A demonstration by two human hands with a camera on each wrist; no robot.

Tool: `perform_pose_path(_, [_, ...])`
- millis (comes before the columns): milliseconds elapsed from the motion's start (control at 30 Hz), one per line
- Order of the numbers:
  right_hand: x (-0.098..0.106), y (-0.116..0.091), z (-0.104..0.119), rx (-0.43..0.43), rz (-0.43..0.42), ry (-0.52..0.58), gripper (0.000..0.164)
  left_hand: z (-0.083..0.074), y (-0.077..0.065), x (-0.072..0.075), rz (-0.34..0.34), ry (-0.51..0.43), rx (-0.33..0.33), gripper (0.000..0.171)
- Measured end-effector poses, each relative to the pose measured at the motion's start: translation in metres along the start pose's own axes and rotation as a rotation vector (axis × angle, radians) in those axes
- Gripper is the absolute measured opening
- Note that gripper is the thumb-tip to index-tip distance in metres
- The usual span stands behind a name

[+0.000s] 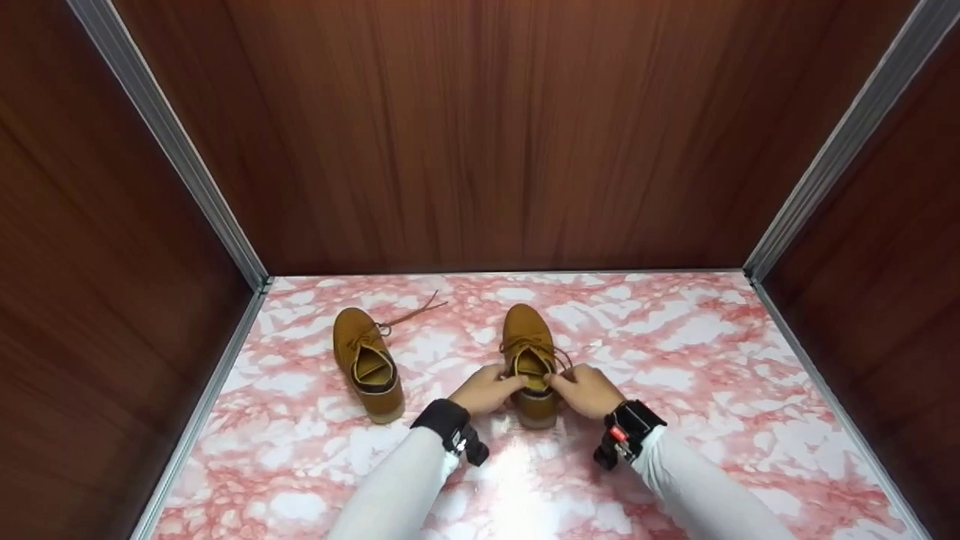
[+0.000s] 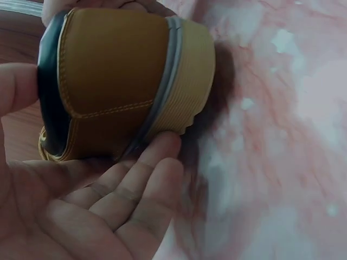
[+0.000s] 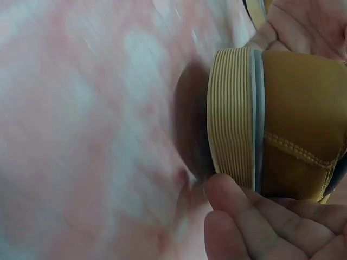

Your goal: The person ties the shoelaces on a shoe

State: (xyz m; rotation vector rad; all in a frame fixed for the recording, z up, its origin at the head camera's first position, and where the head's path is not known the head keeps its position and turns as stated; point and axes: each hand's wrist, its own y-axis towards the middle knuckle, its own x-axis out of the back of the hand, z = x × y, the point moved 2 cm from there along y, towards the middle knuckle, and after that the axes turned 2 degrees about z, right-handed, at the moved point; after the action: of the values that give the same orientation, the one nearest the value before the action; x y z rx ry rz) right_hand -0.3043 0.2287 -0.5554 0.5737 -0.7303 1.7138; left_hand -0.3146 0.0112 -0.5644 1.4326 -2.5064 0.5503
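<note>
Both hands hold a tan lace-up shoe from its two sides near the heel, toe pointing away. My left hand has its thumb at the dark-lined collar and its fingers under the side by the sole. On the other side, my right hand grips with the thumb at the opening and fingertips against the ribbed sole edge. Brown laces hang loose on the shoe's right side. A matching shoe stands to the left, its laces trailing rightward, untouched by either hand.
The shoes are on a red-and-white marbled surface. Dark wood panels enclose it at the back and both sides, with grey metal strips along the corners. Each wrist wears a black strap with a small camera.
</note>
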Motion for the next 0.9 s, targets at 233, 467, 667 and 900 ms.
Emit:
perform_pose_path(233, [0.016,0.029,-0.011,-0.069,-0.128,0.016,0.045,-0.007,0.026,-0.013,-0.155,-0.038,-0.031,0.048])
perform_pose_path(467, [0.016,0.045,-0.015,-0.123,-0.209,0.055,0.049,-0.006,0.043,-0.024,-0.217,-0.147,-0.072,0.05])
perform_pose_path(667, [0.016,0.053,-0.014,-0.168,-0.281,0.079,0.056,-0.009,0.048,-0.028,-0.173,-0.183,-0.11,0.054])
perform_pose_path(900, [0.018,0.056,-0.014,-0.14,-0.282,0.078,0.058,-0.01,0.048,-0.027,-0.107,-0.173,-0.117,0.061])
